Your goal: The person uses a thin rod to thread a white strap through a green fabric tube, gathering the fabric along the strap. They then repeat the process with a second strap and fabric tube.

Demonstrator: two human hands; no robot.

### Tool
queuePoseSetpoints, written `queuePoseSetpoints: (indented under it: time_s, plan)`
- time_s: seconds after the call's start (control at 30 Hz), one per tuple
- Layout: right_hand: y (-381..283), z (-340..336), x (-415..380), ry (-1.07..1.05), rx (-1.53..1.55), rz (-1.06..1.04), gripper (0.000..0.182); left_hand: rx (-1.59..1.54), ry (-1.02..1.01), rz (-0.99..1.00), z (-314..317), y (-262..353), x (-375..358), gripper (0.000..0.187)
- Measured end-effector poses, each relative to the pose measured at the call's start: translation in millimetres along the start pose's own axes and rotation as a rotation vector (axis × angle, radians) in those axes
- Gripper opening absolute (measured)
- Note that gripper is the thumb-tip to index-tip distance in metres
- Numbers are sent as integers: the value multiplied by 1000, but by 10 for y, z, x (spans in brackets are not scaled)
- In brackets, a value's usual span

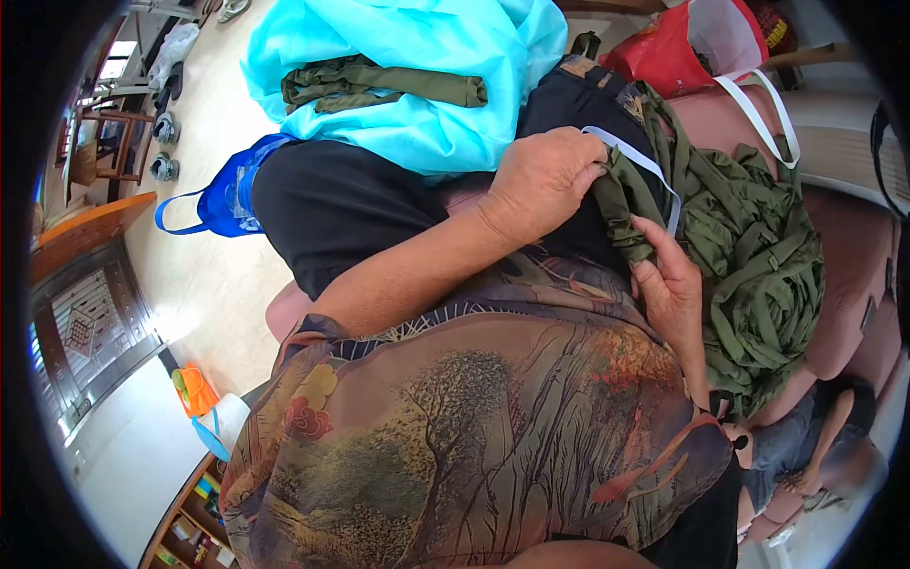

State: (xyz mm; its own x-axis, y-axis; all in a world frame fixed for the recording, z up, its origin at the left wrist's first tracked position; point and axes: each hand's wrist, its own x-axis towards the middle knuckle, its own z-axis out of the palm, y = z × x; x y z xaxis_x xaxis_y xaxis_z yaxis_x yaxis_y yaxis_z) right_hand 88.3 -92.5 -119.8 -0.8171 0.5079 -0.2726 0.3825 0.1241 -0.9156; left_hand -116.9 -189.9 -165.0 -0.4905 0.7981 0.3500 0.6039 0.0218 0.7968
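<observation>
My left hand [542,185] is closed in a pinch at the top end of a bunched strip of olive green fabric [626,204]. A narrow white band [637,159] runs from beside those fingertips and curves down along the strip. Lower on the same fabric, my right hand [669,280] grips its near end between thumb and fingers. A large heap of olive green fabric [749,275] with straps and folds lies against my right side. Dark trousers cover my lap beneath both hands.
A light blue bag [408,133] with folded olive fabric [379,85] on it rests ahead of my knees. A blue bag [227,194] hangs by my left knee. At the far right are a red bag [664,47] and a seated person [806,446] on the pink sofa [844,284].
</observation>
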Motion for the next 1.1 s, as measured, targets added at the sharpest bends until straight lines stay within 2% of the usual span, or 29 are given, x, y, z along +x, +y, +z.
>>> queuePoseSetpoints:
  time_s: [0.2, 0.3, 0.4, 0.5, 0.6, 0.7, 0.87, 1.0, 1.1]
  plan:
    - [24, 15, -21, 39, -74, -82, 42, 58, 26, 123, -22, 125, -99, 15]
    - [28, -19, -67, 59, -89, -99, 41, -26, 76, 172, -5, 85, -111, 16]
    - [50, -34, -61, 71, -101, -101, 41, -121, 167, 121, 18, 49, -90, 17]
    - [61, -14, -67, 90, -103, -86, 42, -484, 98, -259, 63, 54, -125, 15]
    - [59, -5, -36, 90, -122, -90, 42, -776, 130, -602, -2, 124, -12, 23]
    - [36, -26, -27, 67, -172, -81, 42, -659, -38, -818, -100, 111, 87, 31]
    - [73, -29, -2, 60, -299, -164, 42, -555, -80, -724, 6, 21, 81, 29]
    - [45, -38, -29, 57, -287, -109, 43, -546, -92, -661, 73, 13, 9, 25]
    - [52, -14, -9, 58, -300, -157, 43, -423, 20, -470, 194, -46, -71, 22]
